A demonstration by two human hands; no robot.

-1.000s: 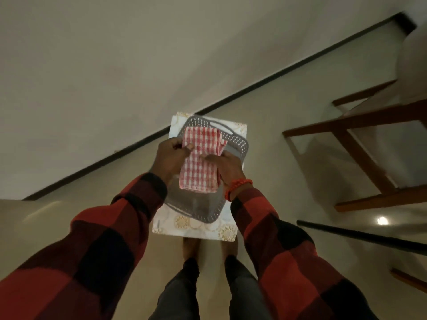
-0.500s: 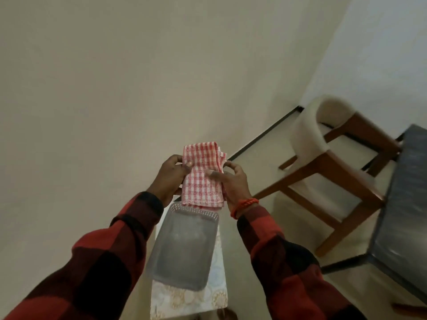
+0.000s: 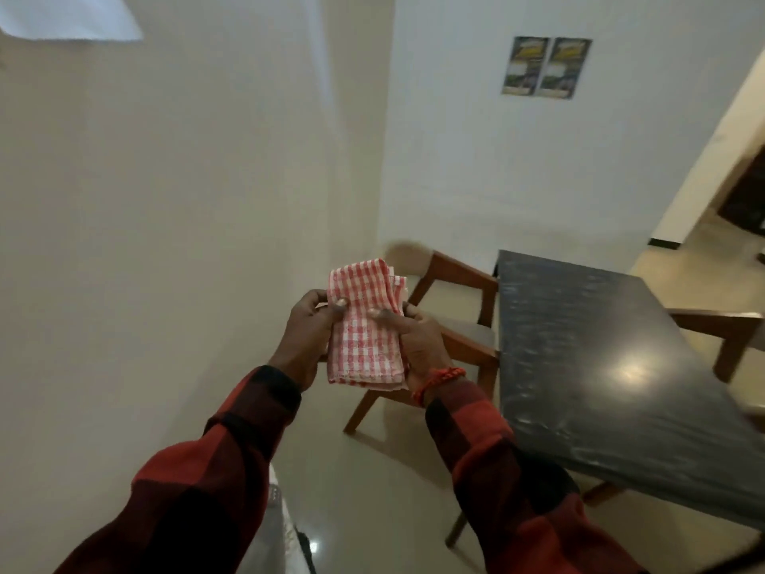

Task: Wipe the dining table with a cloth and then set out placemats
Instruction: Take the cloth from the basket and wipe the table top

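Note:
A folded red-and-white checked cloth (image 3: 364,329) is held up in front of me in both hands. My left hand (image 3: 308,335) grips its left edge with the thumb on top. My right hand (image 3: 418,345) grips the right edge, thumb pressed on the fabric; a red bracelet circles that wrist. The dark, glossy dining table (image 3: 600,366) stands to the right, its top bare. A sliver of the grey tray and patterned placemat (image 3: 281,528) shows at the bottom, mostly hidden by my left sleeve.
A wooden chair with a pale seat (image 3: 447,321) stands at the table's far left end, right behind the cloth. Another chair (image 3: 720,329) sits on the table's right side. A wall is close on the left. Two posters (image 3: 546,68) hang on the far wall.
The cloth has been lifted off the tray and placemat in both hands. My view has swung up and to the right, bringing the dining table and chairs into sight.

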